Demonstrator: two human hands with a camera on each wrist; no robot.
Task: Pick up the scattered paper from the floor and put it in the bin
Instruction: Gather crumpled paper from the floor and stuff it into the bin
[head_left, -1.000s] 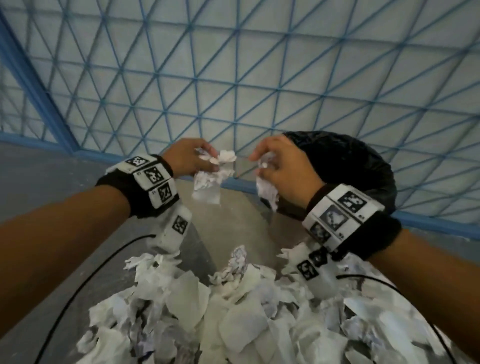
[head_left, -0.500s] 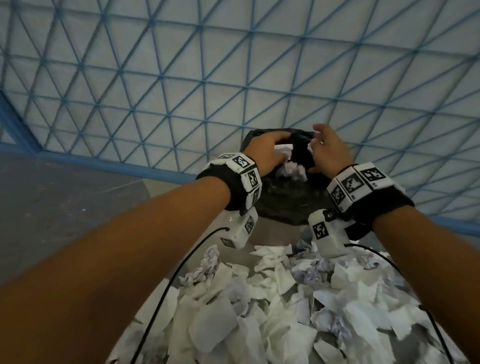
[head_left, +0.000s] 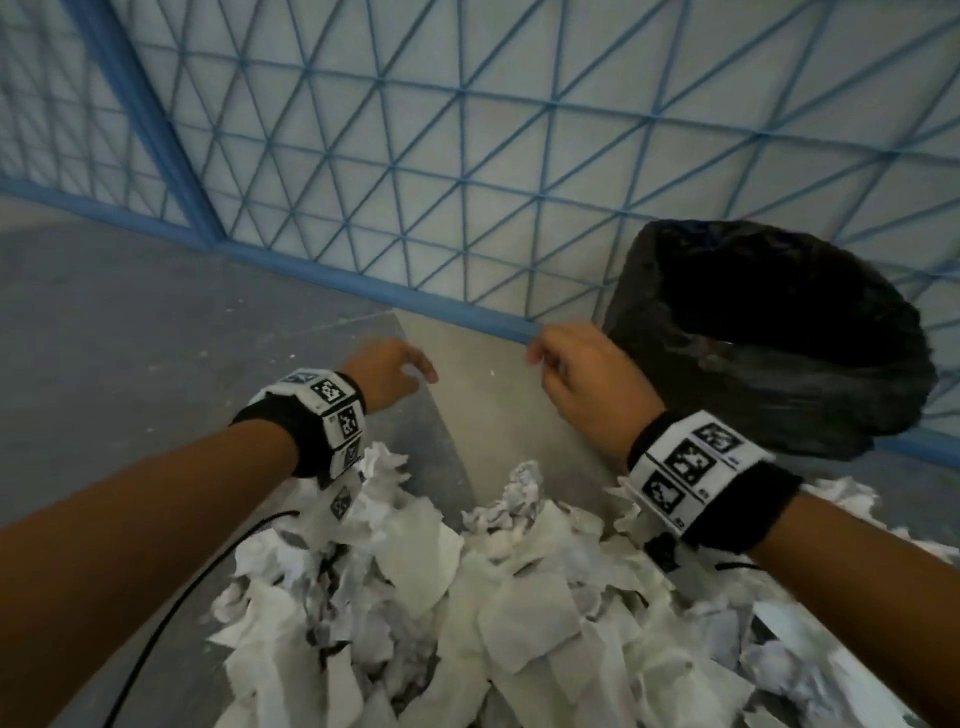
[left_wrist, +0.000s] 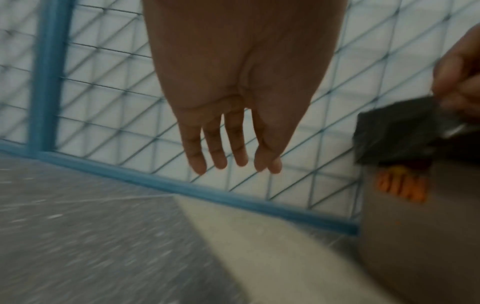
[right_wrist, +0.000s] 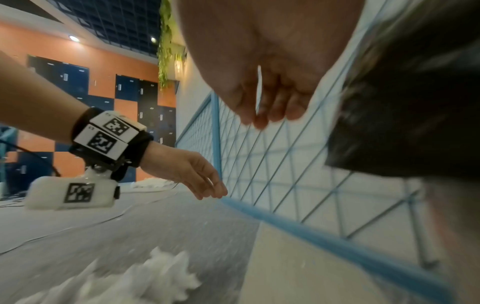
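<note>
Both empty — left hand (head_left: 387, 371) with fingers straight and spread, right hand (head_left: 582, 374) loosely curled round nothing, just left of the bin (head_left: 769, 364). Scattered paper (head_left: 467, 613) heaped on the floor (head_left: 130, 338) in the near foreground, below both wrists. No clear long axis or heading — crumpled, irregular scraps. Risks: light scraps slipping from a loose grab, or a stray arm tipping the bin.

Both forearms reach forward side by side, each wrist strapped with a marker band, the left hand (head_left: 387, 371) empty with fingers (left_wrist: 215, 152) straight and relaxed, the right hand (head_left: 582, 371) loosely curled, also empty.
</note>
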